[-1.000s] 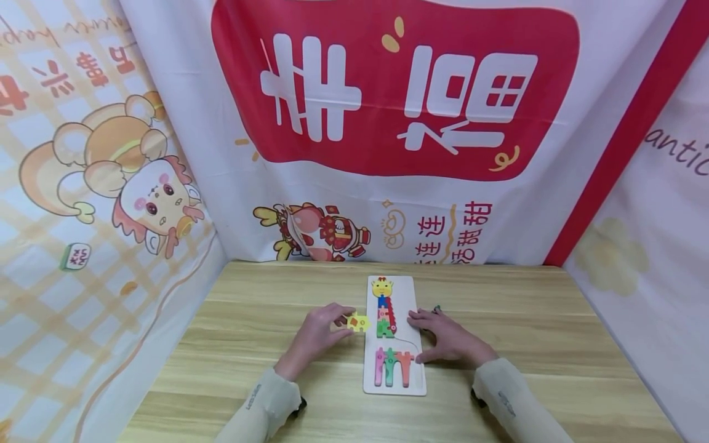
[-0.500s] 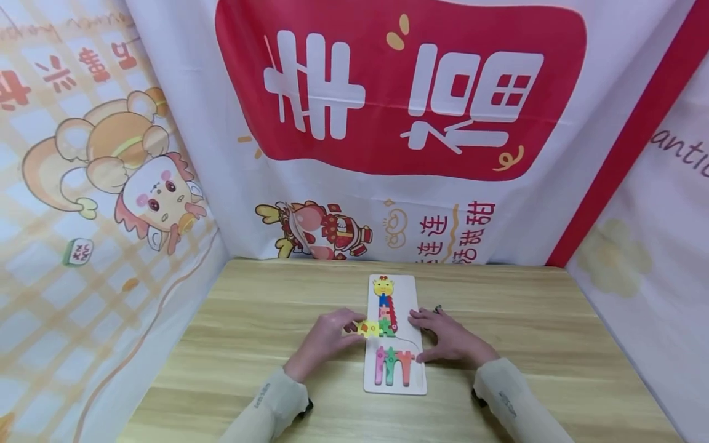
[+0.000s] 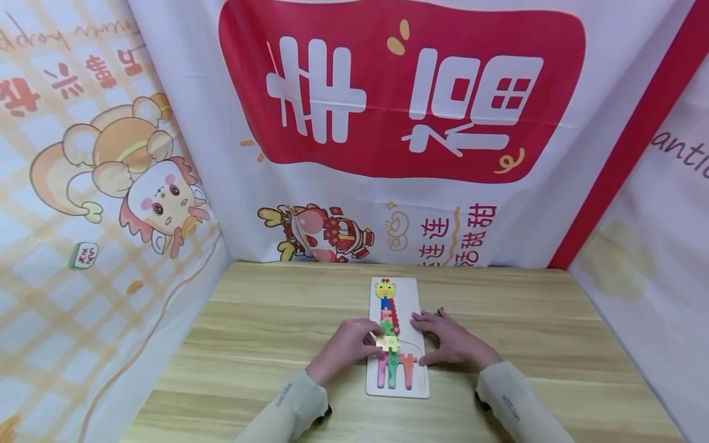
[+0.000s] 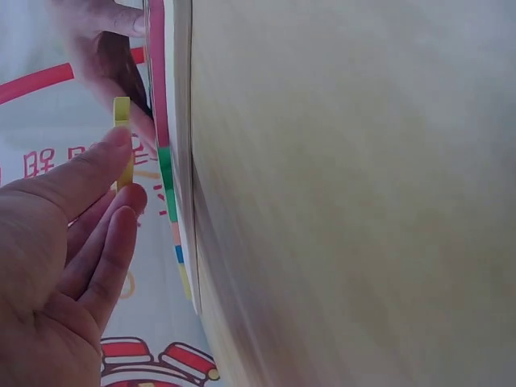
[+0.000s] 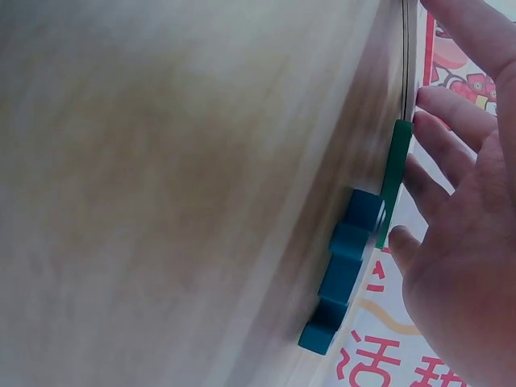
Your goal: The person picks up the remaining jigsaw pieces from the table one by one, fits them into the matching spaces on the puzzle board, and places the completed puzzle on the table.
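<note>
A white giraffe puzzle board (image 3: pixel 408 295) lies upright on the table in the head view. Its yellow head piece (image 3: pixel 385 290), a column of neck pieces and pink, green and orange leg pieces are set in it. My left hand (image 3: pixel 350 343) pinches a flat yellow puzzle piece (image 4: pixel 122 109) between thumb and fingers. In the head view this piece overlaps the body area, between neck and legs; the left wrist view shows it raised off the board. My right hand (image 3: pixel 453 339) has its fingers spread, with index and thumb tips at the board's right edge.
In the right wrist view, a green piece (image 5: pixel 395 177) and a notched blue piece (image 5: pixel 340 274) stand on the wooden table (image 3: pixel 277 307) beside the right fingers. The right hand mostly hides them from the head view. A printed cloth (image 3: pixel 388 184) hangs behind the table's far edge.
My left hand has carried the yellow piece rightward from beside the board's left edge to over the body area, and slightly nearer me. The right hand has stayed at the board's edge.
</note>
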Demonstrator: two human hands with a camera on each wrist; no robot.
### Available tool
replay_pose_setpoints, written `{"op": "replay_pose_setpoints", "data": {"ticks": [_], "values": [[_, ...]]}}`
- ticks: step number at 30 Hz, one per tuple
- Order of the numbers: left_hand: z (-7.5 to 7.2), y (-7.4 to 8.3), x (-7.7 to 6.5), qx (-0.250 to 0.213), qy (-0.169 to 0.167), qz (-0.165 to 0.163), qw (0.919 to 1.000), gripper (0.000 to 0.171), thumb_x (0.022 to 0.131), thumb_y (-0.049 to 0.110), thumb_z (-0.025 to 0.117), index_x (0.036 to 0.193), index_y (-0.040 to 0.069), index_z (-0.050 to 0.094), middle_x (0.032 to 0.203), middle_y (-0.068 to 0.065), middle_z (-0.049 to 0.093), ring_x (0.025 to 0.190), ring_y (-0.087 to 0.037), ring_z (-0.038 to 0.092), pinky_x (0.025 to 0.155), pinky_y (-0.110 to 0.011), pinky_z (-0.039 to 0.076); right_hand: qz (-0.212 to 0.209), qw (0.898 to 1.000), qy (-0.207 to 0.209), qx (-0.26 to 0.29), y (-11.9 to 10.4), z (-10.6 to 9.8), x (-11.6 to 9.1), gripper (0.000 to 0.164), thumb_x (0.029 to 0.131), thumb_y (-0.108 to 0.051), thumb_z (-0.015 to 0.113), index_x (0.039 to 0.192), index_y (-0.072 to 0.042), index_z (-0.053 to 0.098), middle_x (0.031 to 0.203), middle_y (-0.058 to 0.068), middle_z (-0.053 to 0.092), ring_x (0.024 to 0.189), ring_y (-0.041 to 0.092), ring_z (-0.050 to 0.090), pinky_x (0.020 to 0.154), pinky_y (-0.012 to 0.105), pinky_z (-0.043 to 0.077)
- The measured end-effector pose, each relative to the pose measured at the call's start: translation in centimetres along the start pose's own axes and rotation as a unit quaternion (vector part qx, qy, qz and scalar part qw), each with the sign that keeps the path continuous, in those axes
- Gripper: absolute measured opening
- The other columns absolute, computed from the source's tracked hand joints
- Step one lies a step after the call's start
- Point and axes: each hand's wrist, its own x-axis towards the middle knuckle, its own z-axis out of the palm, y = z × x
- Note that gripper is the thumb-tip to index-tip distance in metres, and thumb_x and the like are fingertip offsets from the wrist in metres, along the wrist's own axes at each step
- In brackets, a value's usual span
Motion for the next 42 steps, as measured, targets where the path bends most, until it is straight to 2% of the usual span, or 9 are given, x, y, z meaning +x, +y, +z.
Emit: {"op": "replay_pose_setpoints", "data": {"ticks": [6, 13, 21, 27, 36, 42], "values": [[0.2, 0.1, 0.7, -0.008, -0.015, -0.013, 0.9998, 0.032, 0.083, 0.028, 0.088, 0.111, 0.018, 0.079, 0.107, 0.005, 0.077, 0.079, 0.007, 0.063, 0.074, -0.013, 0.055, 0.011, 1.000, -0.002, 0.007, 0.0, -0.1, 0.0, 0.095, 0.076, -0.060, 0.085, 0.157, -0.027, 0.047, 0.169, -0.007, 0.033, 0.160, 0.030, 0.020, 0.128, 0.064, 0.007], [0.2, -0.6, 1.1, -0.005, -0.025, -0.026, 0.9994, 0.026, 0.081, 0.031, 0.088, 0.104, 0.022, 0.080, 0.098, 0.011, 0.074, 0.077, 0.007, 0.063, 0.073, -0.014, 0.055, 0.021, 1.000, -0.004, 0.014, 0.0, 0.0, 0.0, 0.096, 0.075, -0.062, 0.085, 0.156, -0.029, 0.047, 0.169, -0.010, 0.033, 0.161, 0.029, 0.018, 0.128, 0.064, 0.008], [0.2, -0.7, 1.4, -0.021, -0.036, -0.018, 0.9989, 0.025, 0.081, 0.031, 0.089, 0.103, 0.020, 0.081, 0.096, 0.010, 0.075, 0.076, 0.006, 0.065, 0.073, -0.014, 0.056, 0.008, 1.000, -0.001, 0.009, 0.2, 0.0, -0.1, 0.096, 0.076, -0.061, 0.085, 0.157, -0.027, 0.046, 0.169, -0.006, 0.032, 0.160, 0.030, 0.019, 0.128, 0.065, 0.007], [0.5, -0.6, 1.7, -0.028, -0.041, -0.009, 0.9987, 0.024, 0.080, 0.027, 0.090, 0.102, 0.019, 0.081, 0.093, 0.010, 0.075, 0.075, 0.007, 0.064, 0.071, -0.013, 0.055, 0.010, 1.000, -0.003, 0.009, 0.1, 0.0, 0.0, 0.095, 0.076, -0.061, 0.085, 0.157, -0.027, 0.046, 0.169, -0.008, 0.033, 0.160, 0.029, 0.020, 0.128, 0.063, 0.007], [0.7, -0.7, 1.7, -0.028, -0.040, -0.020, 0.9986, 0.025, 0.080, 0.027, 0.090, 0.102, 0.019, 0.080, 0.094, 0.010, 0.076, 0.075, 0.007, 0.063, 0.072, -0.014, 0.055, 0.026, 1.000, -0.006, 0.009, -0.1, -0.1, -0.1, 0.095, 0.075, -0.062, 0.085, 0.156, -0.031, 0.047, 0.168, -0.011, 0.033, 0.161, 0.028, 0.019, 0.128, 0.064, 0.008], [0.4, -0.7, 1.6, -0.021, -0.037, -0.019, 0.9989, 0.021, 0.082, 0.023, 0.088, 0.101, 0.018, 0.081, 0.092, 0.007, 0.078, 0.074, 0.007, 0.063, 0.073, -0.014, 0.055, 0.006, 1.000, -0.003, 0.003, 0.1, 0.0, -0.1, 0.095, 0.077, -0.061, 0.084, 0.157, -0.026, 0.046, 0.169, -0.007, 0.033, 0.161, 0.030, 0.019, 0.129, 0.062, 0.006]]}}
